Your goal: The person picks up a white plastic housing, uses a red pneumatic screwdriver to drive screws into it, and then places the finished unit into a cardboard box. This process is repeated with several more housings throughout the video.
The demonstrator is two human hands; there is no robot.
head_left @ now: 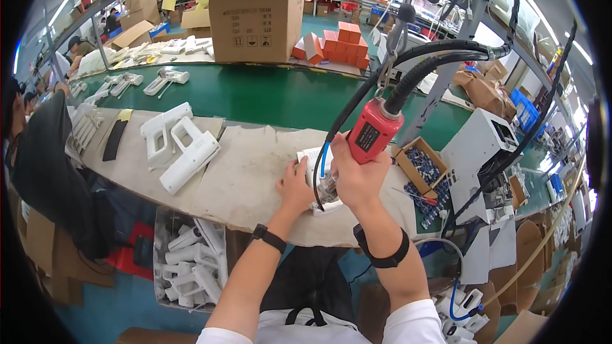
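- The white housing (307, 153) lies on the beige bench cover (245, 165) in front of the person, mostly hidden beneath both hands and a black cable; its clear middle part is hard to make out.
- The left hand (295, 186) rests at the housing's left edge, fingers bent against it; how firmly it grips, I cannot tell.
- The right hand (359, 177) is closed around the red power tool (382, 121), which hangs over the housing; the tool's lower end is hidden by the hand.
- The tool's dark label (366, 137) carries pale print, too small to read.
- Right of it, an open carton (417, 169) holds small dark parts, blurred together.
- Beyond the green belt (242, 92), a large cardboard box (255, 0), its top cut off, bears black lettering, seemingly inverted, and handling symbols.
- At far left, a co-worker's dark sleeve (48, 172) runs into the lens rim.
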